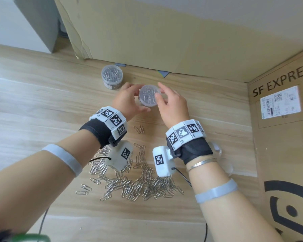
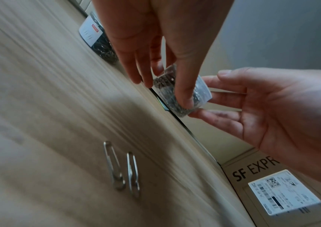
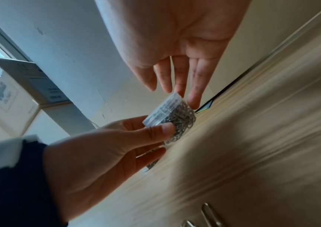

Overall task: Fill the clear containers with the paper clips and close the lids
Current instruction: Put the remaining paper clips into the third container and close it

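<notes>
A small clear round container (image 1: 148, 95), full of paper clips and with its lid on, is between my two hands near the back of the wooden table (image 1: 42, 105). My left hand (image 1: 136, 97) grips its side, thumb in front and fingers behind, as the left wrist view shows on the container (image 2: 185, 95). My right hand (image 1: 162, 91) is open, its straight fingers and thumb at the lid's edge; the right wrist view shows the container (image 3: 177, 116) tilted. A second closed, full container (image 1: 112, 76) stands to the back left. A heap of loose paper clips (image 1: 129, 182) lies under my wrists.
An SF Express cardboard box (image 1: 283, 119) walls off the right side, and a cardboard sheet (image 1: 147, 41) stands along the back. A clear plastic piece (image 1: 222, 159) shows behind my right wrist. Two stray clips (image 2: 122, 170) lie ahead of the heap.
</notes>
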